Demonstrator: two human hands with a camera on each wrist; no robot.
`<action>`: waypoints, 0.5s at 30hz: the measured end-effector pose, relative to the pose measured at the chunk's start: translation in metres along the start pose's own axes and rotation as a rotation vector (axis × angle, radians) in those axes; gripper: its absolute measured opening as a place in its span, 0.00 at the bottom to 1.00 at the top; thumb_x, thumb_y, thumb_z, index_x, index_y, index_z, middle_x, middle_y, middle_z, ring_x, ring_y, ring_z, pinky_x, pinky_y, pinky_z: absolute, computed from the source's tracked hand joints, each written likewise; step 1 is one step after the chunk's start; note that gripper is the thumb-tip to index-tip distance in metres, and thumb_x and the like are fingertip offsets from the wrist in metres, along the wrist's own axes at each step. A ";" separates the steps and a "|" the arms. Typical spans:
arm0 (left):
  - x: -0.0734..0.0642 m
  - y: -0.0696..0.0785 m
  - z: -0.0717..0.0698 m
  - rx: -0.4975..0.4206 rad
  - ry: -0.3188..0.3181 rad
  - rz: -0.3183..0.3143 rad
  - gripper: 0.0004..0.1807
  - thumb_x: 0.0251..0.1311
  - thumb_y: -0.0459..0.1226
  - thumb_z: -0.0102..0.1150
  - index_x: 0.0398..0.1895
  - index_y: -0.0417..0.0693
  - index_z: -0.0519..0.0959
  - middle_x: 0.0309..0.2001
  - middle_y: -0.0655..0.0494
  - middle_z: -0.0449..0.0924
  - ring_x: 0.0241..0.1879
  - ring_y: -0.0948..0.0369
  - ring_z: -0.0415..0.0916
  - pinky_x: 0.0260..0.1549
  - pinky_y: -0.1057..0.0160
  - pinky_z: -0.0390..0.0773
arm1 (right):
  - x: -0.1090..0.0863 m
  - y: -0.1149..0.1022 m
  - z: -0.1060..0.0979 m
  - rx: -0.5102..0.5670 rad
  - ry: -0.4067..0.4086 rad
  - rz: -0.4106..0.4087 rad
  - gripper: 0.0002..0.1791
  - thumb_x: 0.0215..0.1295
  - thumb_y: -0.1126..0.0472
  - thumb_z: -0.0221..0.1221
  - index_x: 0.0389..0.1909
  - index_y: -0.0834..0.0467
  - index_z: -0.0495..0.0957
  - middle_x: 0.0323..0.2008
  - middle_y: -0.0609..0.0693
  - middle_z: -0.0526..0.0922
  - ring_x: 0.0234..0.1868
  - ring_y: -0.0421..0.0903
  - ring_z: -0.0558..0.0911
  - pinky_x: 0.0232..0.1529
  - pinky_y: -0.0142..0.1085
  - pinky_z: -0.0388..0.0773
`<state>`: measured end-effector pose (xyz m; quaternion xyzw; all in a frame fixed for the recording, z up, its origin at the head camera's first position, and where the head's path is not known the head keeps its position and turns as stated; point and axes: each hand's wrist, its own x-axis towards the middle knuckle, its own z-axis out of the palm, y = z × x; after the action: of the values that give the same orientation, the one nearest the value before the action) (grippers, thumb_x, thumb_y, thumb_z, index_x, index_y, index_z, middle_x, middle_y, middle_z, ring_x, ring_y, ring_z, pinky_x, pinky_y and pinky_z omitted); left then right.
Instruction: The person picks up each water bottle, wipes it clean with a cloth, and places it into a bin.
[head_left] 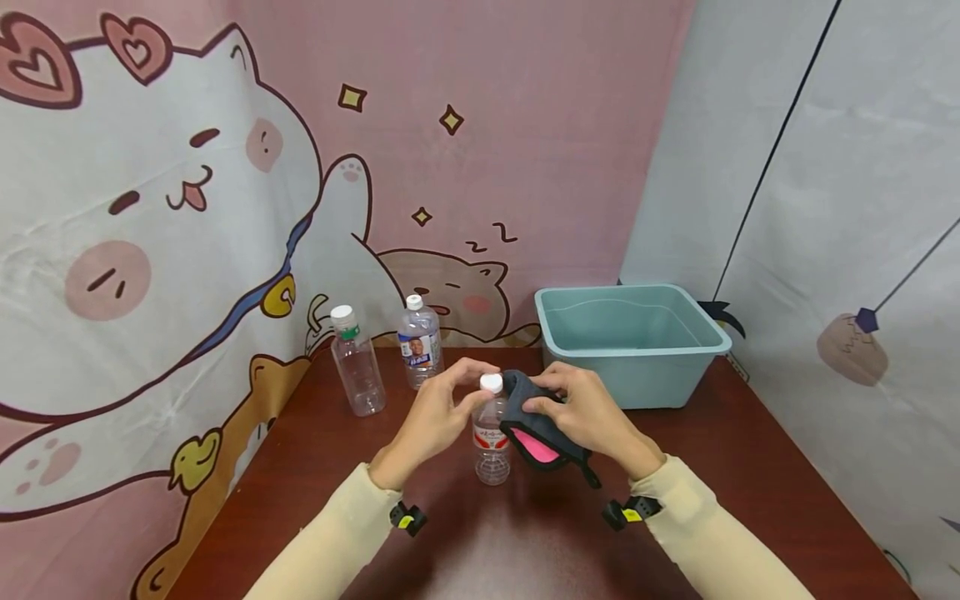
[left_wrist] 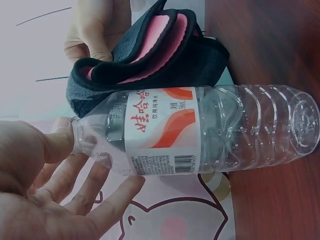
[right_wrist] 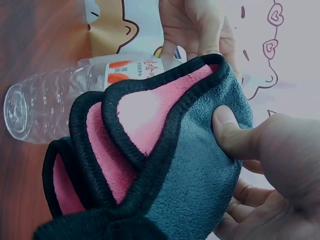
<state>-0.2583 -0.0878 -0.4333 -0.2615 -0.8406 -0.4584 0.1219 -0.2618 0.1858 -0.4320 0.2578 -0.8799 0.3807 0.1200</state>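
My left hand (head_left: 438, 408) pinches a clear plastic water bottle (head_left: 492, 467) at its neck, just under the white cap. The bottle stands upright; its white and red label (left_wrist: 162, 125) faces the left wrist camera. My right hand (head_left: 588, 408) grips a folded cleaning cloth (right_wrist: 200, 165), dark grey outside, pink inside, with black edging. Its thumb (right_wrist: 227, 125) presses on the grey side. The cloth lies against the bottle's upper side, as the left wrist view shows. Whether the bottle's base touches the table cannot be made out.
Two more clear bottles with white caps stand at the back left: one with a green neck band (head_left: 360, 371), one with a blue picture label (head_left: 422, 350). A light blue plastic bin (head_left: 637, 375) sits at the back right of the dark red table (head_left: 750, 483).
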 end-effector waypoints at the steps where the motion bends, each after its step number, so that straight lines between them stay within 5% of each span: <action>1: 0.000 0.000 0.000 -0.005 0.000 -0.003 0.19 0.78 0.35 0.75 0.68 0.56 0.87 0.64 0.54 0.95 0.65 0.53 0.91 0.62 0.50 0.92 | 0.001 -0.001 0.001 0.002 0.001 -0.005 0.19 0.73 0.60 0.80 0.62 0.56 0.95 0.43 0.46 0.90 0.39 0.42 0.83 0.36 0.31 0.81; 8: 0.000 -0.002 -0.002 -0.018 0.005 -0.003 0.19 0.77 0.37 0.77 0.67 0.56 0.89 0.64 0.55 0.94 0.67 0.54 0.91 0.72 0.40 0.88 | 0.009 -0.005 0.011 -0.006 -0.009 -0.037 0.18 0.75 0.60 0.79 0.63 0.57 0.94 0.45 0.47 0.89 0.43 0.42 0.82 0.39 0.32 0.82; 15: 0.001 -0.005 -0.003 0.002 0.015 0.020 0.19 0.75 0.36 0.78 0.66 0.57 0.89 0.56 0.56 0.97 0.60 0.57 0.93 0.65 0.48 0.89 | 0.013 -0.007 0.016 -0.033 -0.046 -0.073 0.17 0.77 0.62 0.77 0.63 0.61 0.94 0.45 0.49 0.88 0.42 0.42 0.82 0.39 0.32 0.81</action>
<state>-0.2623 -0.0918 -0.4347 -0.2662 -0.8375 -0.4583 0.1332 -0.2688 0.1652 -0.4334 0.2964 -0.8785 0.3557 0.1177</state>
